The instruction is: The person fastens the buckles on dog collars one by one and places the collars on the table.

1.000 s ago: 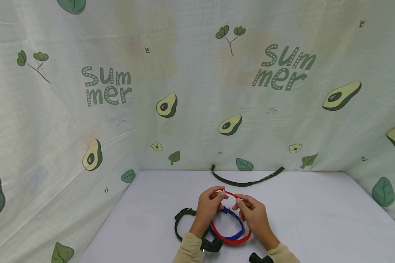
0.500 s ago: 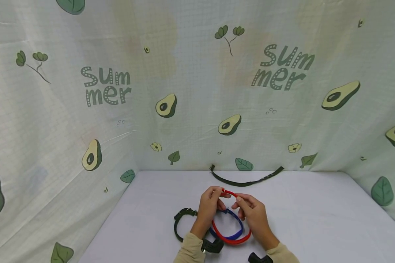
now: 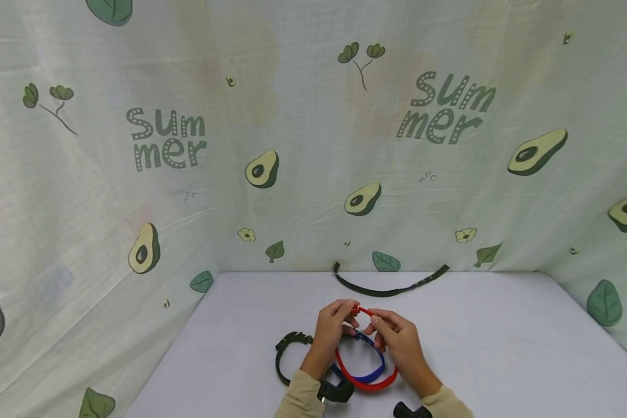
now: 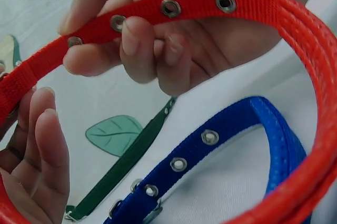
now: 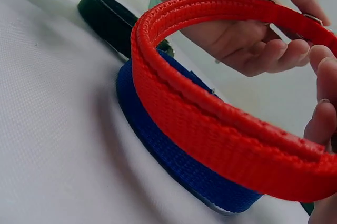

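Both hands pinching the red collar at its far end

Left hand [image 3: 332, 325] and right hand [image 3: 397, 339] are each gripping the red collar [image 3: 368, 380] near the top of its loop; the rest is hanging below the grip toward the person, lying over the blue collar [image 3: 372, 357] on the worktop [image 3: 501, 348].
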`<action>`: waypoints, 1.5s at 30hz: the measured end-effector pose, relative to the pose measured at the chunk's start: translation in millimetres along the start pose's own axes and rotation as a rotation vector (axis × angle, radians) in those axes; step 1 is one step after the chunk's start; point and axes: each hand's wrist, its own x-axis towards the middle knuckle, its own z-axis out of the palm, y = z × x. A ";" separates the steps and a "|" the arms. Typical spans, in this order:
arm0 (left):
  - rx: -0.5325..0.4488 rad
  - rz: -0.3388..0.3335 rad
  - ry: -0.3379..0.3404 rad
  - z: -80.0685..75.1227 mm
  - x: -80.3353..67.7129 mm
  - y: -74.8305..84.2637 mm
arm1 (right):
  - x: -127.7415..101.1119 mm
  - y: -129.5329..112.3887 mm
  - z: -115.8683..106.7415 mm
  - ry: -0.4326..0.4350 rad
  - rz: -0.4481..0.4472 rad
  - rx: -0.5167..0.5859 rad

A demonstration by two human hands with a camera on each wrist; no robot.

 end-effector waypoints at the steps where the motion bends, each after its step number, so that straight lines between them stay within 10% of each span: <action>1: -0.007 0.000 0.003 0.2 0.2 -0.2 | 0.2 -0.2 -0.8 -0.009 0.007 0.002; 11: 0.022 -0.022 -0.063 9.4 -5.6 3.3 | 5.1 -4.0 -13.9 -0.191 0.069 0.046; 19: 0.060 -0.007 -0.103 13.1 -7.9 3.3 | 5.5 -1.4 -11.4 -0.100 0.140 0.099; 45: 0.024 0.066 0.124 17.3 -8.5 5.5 | 6.3 -6.5 -9.4 -0.074 0.220 0.098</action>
